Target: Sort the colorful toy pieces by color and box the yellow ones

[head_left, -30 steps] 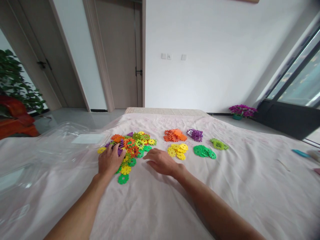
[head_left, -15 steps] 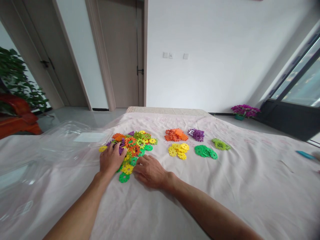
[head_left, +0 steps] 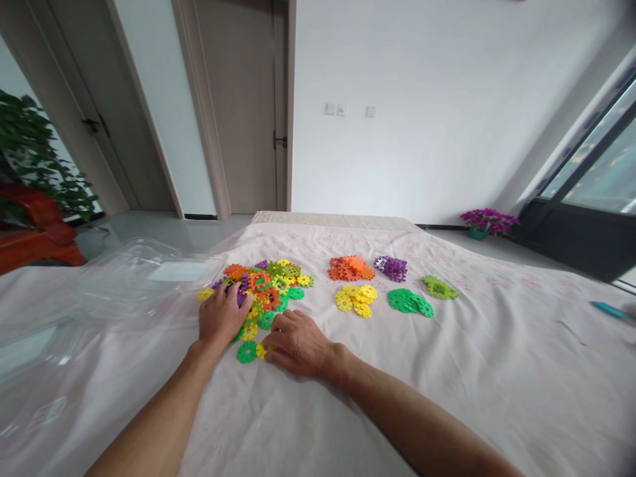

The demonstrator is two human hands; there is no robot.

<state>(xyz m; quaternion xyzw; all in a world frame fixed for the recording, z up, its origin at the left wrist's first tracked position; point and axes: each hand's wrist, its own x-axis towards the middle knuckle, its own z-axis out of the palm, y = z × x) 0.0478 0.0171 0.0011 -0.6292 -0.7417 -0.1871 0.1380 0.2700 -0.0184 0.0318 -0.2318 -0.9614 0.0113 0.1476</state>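
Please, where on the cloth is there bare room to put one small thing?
Bare cloth shows between the green pile and the stick, also between the left forearm and right forearm. Crowded: the mixed pile under the left hand, and its near edge, where the right hand touches a yellow disc.

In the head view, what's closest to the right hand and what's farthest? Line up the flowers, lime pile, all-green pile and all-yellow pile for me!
From the right hand:
1. Yellow pile: ahead, to its right.
2. Green pile: right of the yellow.
3. Lime pile: further right, a bit beyond the green.
4. Flowers: far in the background, at right.
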